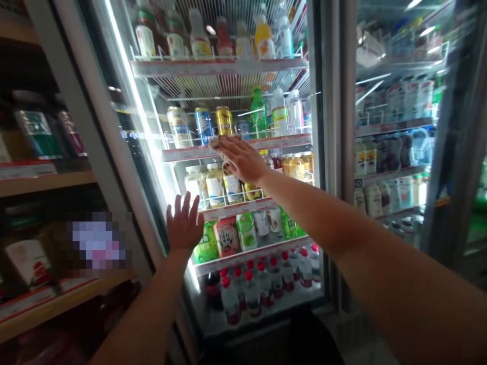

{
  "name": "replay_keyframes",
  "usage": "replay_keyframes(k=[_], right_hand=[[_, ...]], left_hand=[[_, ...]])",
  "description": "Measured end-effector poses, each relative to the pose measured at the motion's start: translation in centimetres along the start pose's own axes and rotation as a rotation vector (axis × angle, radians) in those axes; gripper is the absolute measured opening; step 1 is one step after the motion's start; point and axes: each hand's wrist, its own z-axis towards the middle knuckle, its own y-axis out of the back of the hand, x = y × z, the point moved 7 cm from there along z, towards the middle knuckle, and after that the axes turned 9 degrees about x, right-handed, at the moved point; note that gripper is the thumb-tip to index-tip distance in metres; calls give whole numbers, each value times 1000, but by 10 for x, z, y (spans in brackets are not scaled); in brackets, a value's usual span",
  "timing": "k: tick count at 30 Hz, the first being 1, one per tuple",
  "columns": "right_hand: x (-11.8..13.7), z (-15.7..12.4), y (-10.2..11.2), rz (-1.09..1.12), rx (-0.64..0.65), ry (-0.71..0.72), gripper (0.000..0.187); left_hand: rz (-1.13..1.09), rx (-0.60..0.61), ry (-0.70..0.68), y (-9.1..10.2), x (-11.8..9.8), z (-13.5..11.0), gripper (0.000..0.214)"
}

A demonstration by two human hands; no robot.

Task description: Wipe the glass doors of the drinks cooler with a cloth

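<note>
My right hand (pixel 239 158) lies flat, fingers stretched, on the front rail of the second shelf (pixel 285 141) inside a lit drinks fridge. It is just below a gold can (pixel 224 119) and a blue can (pixel 203 124). A pale bit shows under its fingertips; I cannot make out what it is. My left hand (pixel 184 225) is open with fingers spread, palm against the inner edge of the swung-open glass door (pixel 125 152). It holds nothing.
Lower fridge shelves hold cartons (pixel 226 235) and red-capped bottles (pixel 266 284). A second fridge with its door closed (pixel 391 126) stands at the right. Wooden shelves with packaged goods (pixel 45 182) fill the left side.
</note>
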Motion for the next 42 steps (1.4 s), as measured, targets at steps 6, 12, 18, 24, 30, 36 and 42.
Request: replay_keyframes(k=[6, 12, 18, 24, 30, 36, 42], right_hand=[[-48, -12, 17, -11, -82, -198, 64], [-86, -15, 35, -39, -104, -196, 65], [-147, -36, 67, -13, -229, -533, 57], [-144, -63, 58, -32, -156, -311, 64], [-162, -90, 62, -25, -249, -401, 64], [-142, -102, 51, -45, -180, -257, 67], [-169, -88, 46, 70, -404, -474, 63]], left_hand=[[-16, 12, 19, -3, 1, 0, 63], [4, 0, 13, -3, 2, -1, 64], [33, -6, -5, -2, 0, -1, 68], [-46, 25, 47, -5, 4, -1, 60], [-3, 6, 17, -4, 1, -1, 62], [1, 12, 12, -3, -1, -1, 61], [31, 16, 11, -3, -1, -1, 59]])
